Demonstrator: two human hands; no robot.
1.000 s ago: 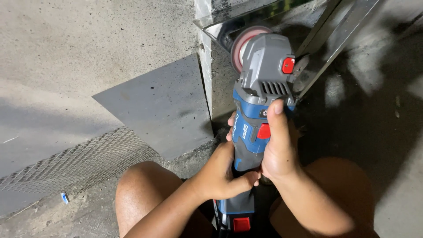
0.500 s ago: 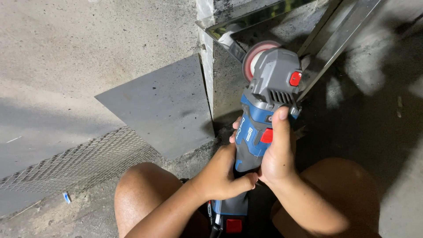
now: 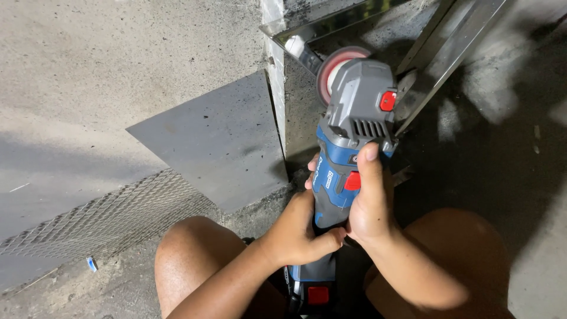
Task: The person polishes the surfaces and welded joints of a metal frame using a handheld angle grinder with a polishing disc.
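A blue and grey cordless angle grinder (image 3: 345, 142) with red buttons points away from me, held in both hands. My left hand (image 3: 298, 230) wraps the lower part of its body from the left. My right hand (image 3: 369, 201) grips it from the right, thumb up along the housing. Its round reddish disc (image 3: 331, 68) rests at a shiny metal bar (image 3: 307, 47) of an angled steel frame (image 3: 449, 47). My bare knees show below the tool.
A flat dark metal sheet (image 3: 218, 142) lies on the concrete to the left. A strip of wire mesh (image 3: 106, 218) lies at lower left, with a small blue scrap (image 3: 91, 264) near it. A concrete edge (image 3: 274, 88) runs up the middle.
The grinder and both hands have shifted to the right along the frame. The disc now sits further right on the metal bar.
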